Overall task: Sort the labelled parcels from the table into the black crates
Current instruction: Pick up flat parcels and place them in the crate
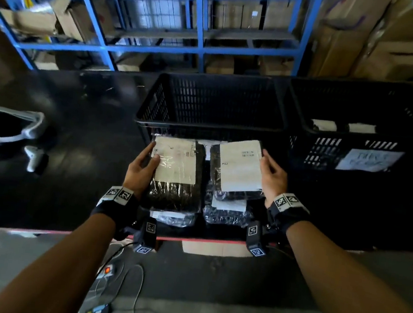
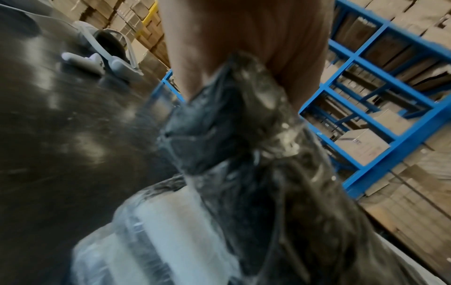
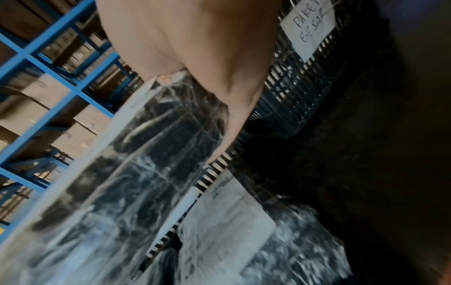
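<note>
My left hand (image 1: 145,164) grips the left edge of a dark plastic-wrapped parcel (image 1: 176,176) with a white label, thumb on top; the same left parcel (image 2: 256,154) fills the left wrist view. My right hand (image 1: 270,174) grips the right edge of a second labelled parcel (image 1: 237,170), the wrapped right parcel (image 3: 136,173) seen edge-on in the right wrist view. Both are lifted above more parcels (image 1: 227,210) stacked on the black table (image 1: 70,166). Just behind stand two black crates: the nearer crate (image 1: 211,105) and the right crate (image 1: 359,117) with a paper sign (image 3: 307,27).
A white headset (image 1: 8,126) and controller (image 1: 35,157) lie at the table's left. Blue shelving (image 1: 202,27) with cardboard boxes rises behind the crates. White items (image 1: 342,126) lie inside the right crate. Cables and a power strip (image 1: 107,271) are on the floor below.
</note>
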